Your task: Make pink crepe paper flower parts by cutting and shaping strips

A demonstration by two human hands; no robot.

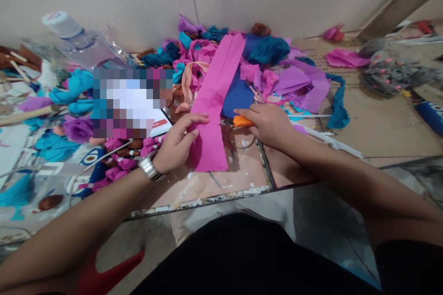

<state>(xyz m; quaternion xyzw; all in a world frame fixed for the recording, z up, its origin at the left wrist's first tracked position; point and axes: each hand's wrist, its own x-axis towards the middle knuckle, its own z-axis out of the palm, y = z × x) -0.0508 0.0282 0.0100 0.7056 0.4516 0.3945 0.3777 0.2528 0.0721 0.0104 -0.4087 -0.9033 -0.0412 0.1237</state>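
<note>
A long strip of bright pink crepe paper (212,101) lies across the worktable, its lower end near the front edge. My left hand (178,140), with a metal watch at the wrist, rests on the strip's left edge; its fingers are stretched out over the paper. On the other side, my right hand (270,124) is closed round an orange-handled tool (242,121). A dark end of this tool points left at the strip's right edge; its exact kind is hard to make out. Under and beside the strip sits a flat dark blue piece (238,97).
Crumpled crepe paper in purple (304,84) and teal (268,50) is heaped behind my hands. A clear bottle (86,48) stands at the back left, near a blurred phone-like device (161,124). Brown cardboard (363,129) covers the right side. Grey netting (387,71) lies there.
</note>
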